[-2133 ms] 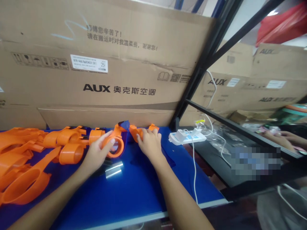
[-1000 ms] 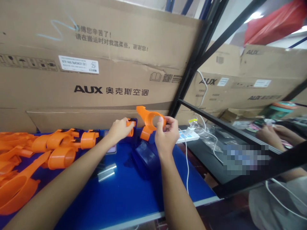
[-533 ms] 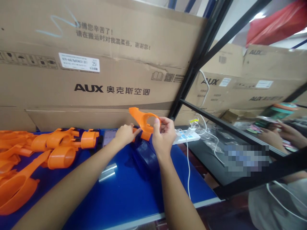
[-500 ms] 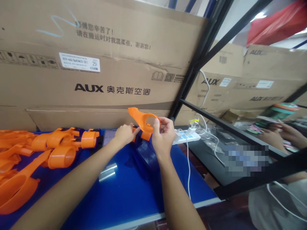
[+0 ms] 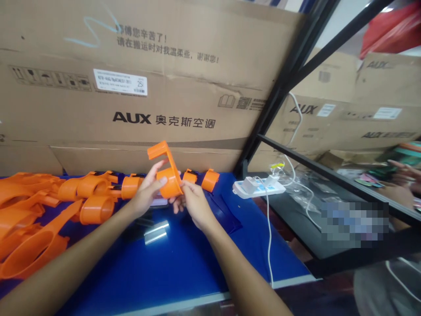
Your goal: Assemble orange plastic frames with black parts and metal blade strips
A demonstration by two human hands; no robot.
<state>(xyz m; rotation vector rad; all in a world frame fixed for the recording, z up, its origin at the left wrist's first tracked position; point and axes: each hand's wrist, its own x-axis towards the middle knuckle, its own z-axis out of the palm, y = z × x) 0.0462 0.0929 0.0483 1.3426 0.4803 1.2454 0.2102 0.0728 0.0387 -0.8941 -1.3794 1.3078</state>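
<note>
An orange plastic part with a wide ring and a bent arm [image 5: 170, 181] is held up above the blue table, its arm pointing up and to the left. My left hand [image 5: 148, 188] grips the ring from the left, thumb across its outside. At the ring's lower right edge, the fingers of my right hand [image 5: 194, 199] are closed on the part. Two small orange ring pieces, one [image 5: 190, 176] and another [image 5: 210, 180], stand on the table behind my right hand. Dark blue film [image 5: 225, 213] lies beside that hand.
Several similar orange parts [image 5: 97, 210] are heaped on the left of the blue table [image 5: 184, 263]. A white power strip [image 5: 258, 188] with cables sits at the right edge, by a black metal frame [image 5: 276, 105]. Large cardboard boxes [image 5: 180, 79] stand behind. Another person's hands [image 5: 399, 186] are at far right.
The orange part has moved left and down and been turned, its arm now upward. My left hand has left the table area by the phone and taken hold of the ring; my right hand has shifted its grip.
</note>
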